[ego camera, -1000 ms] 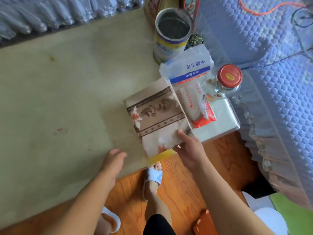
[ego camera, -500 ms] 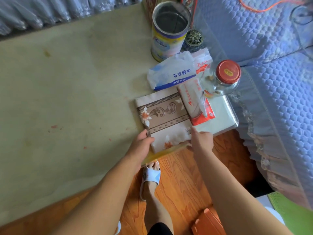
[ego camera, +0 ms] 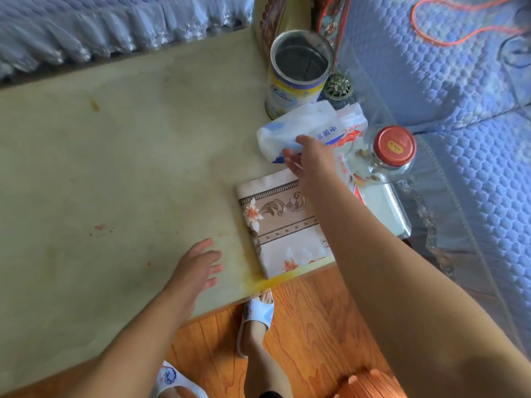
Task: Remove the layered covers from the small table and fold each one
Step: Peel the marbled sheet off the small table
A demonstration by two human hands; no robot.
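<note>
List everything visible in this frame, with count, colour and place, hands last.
folded floral-patterned cloth cover: 1, beige and brown, table's near edge.
folded clear plastic sheet: 1, transparent, table's right corner.
pale green table surface: 1, stained, fills the left.
open round metal tin: 1, yellow and white, far side.
white plastic bag with blue print: 1, beside the tin.
white and red packet: 1, behind the bag.
glass jar with red lid: 1, right edge.
dark ornate metal lid: 1, beside the tin.
left hand: fingers spread over the table, holding nothing.
right hand: reaching at the white bag; grip unclear.
</note>
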